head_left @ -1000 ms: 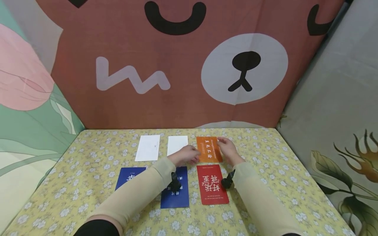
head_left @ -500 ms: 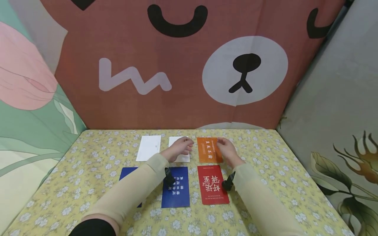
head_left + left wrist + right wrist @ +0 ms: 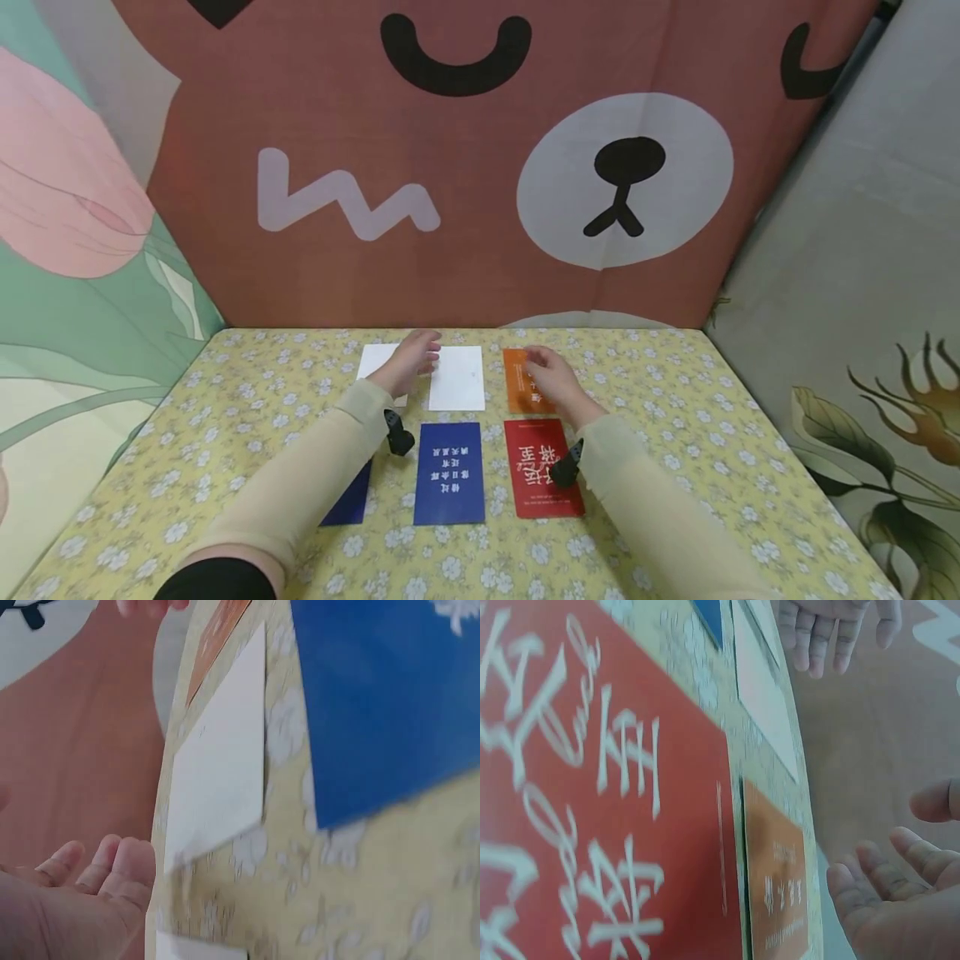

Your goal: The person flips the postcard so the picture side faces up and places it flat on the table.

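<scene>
My left hand (image 3: 408, 364) hovers over the left white card (image 3: 377, 357), partly hiding it; its fingers are relaxed and hold nothing. To its right lies a second white card (image 3: 457, 380). My right hand (image 3: 555, 377) is above the orange card (image 3: 517, 383), covering its right part, with thumb and fingers apart in the right wrist view. Nearer to me sit a red card (image 3: 540, 492) with white characters, a blue card (image 3: 450, 475) with white writing, and another blue card (image 3: 348, 500) mostly hidden under my left sleeve.
The cards lie in two rows on a table with a yellow floral cloth (image 3: 645, 367). A brown backdrop (image 3: 337, 275) with a bear's face rises at the table's far edge. Printed cloth panels (image 3: 810, 317) stand at both sides.
My left hand has moved left, from beside the orange card across the second white card to the left one. My right hand has shifted slightly left over the orange card.
</scene>
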`<state>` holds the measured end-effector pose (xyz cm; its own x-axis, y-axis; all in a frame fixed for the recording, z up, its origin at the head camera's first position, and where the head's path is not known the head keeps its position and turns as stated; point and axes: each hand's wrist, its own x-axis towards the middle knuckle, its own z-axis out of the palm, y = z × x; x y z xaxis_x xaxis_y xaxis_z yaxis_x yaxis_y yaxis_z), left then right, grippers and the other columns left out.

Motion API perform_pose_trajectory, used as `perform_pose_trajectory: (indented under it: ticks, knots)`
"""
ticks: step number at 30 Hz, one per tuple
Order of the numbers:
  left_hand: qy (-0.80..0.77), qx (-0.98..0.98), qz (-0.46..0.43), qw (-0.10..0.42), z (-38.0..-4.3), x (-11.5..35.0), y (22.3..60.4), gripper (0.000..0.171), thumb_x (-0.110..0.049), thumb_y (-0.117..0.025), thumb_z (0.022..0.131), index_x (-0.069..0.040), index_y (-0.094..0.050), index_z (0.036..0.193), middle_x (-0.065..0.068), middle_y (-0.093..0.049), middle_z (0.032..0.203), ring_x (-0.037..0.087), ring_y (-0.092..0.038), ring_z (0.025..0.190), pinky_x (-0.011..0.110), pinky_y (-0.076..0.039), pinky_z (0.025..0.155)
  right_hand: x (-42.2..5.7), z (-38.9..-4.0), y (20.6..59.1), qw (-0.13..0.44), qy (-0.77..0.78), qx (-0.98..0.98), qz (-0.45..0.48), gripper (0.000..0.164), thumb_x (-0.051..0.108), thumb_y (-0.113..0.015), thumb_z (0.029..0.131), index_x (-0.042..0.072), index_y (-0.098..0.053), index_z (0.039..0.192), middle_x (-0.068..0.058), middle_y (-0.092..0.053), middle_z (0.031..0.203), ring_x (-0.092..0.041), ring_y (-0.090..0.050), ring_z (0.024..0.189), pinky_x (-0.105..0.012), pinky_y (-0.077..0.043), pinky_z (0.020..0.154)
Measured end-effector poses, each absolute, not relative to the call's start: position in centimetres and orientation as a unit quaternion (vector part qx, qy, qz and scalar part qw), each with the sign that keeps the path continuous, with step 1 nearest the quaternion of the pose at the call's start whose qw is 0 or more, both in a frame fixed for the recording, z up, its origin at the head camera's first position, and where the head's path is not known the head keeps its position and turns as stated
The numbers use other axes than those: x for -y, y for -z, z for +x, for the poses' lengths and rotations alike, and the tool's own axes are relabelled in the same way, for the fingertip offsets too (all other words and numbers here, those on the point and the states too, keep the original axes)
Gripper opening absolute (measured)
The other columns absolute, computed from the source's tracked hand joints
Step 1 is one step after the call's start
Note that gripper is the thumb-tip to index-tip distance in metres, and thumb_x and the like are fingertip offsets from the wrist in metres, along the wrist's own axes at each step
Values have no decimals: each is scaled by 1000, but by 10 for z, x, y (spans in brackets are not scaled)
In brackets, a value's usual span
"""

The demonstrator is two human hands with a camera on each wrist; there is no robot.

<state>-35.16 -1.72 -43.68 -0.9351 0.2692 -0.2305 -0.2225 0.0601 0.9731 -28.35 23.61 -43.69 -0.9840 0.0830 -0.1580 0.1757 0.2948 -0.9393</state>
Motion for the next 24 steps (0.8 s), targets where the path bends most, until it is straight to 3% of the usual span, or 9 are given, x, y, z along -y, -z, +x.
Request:
perform_pose_trajectory:
  ticks: [9, 15, 24]
  knots:
    - [-722, -665, -29, 187, -360, 36, 435, 65, -31, -41, 110, -10, -15, 165, 27, -23, 160, 39, -31, 144, 47, -37, 106, -210, -274, 440, 83, 605, -791, 44, 48, 15, -50, 109, -1, -42, 154, -23, -47, 152, -41, -50, 135, -51, -44, 109]
    - [-731, -651, -45, 202, -363, 33, 438, 68, -34, -41, 109, -12, -13, 166, 27, -16, 165, 41, -20, 153, 47, -27, 121, -193, -271, 444, 112, 625, -771, 56, 47, 15, -50, 110, -1, -43, 154, -24, -49, 150, -40, -51, 135, -50, -44, 110]
    - [-751, -627, -70, 195, -364, 26, 444, 75, -37, -42, 108, -12, -2, 167, 26, -11, 167, 38, -15, 155, 44, -19, 124, -182, -270, 451, 128, 629, -764, 62, 51, 11, -53, 107, -4, -41, 154, -27, -46, 151, -43, -47, 138, -50, -43, 111]
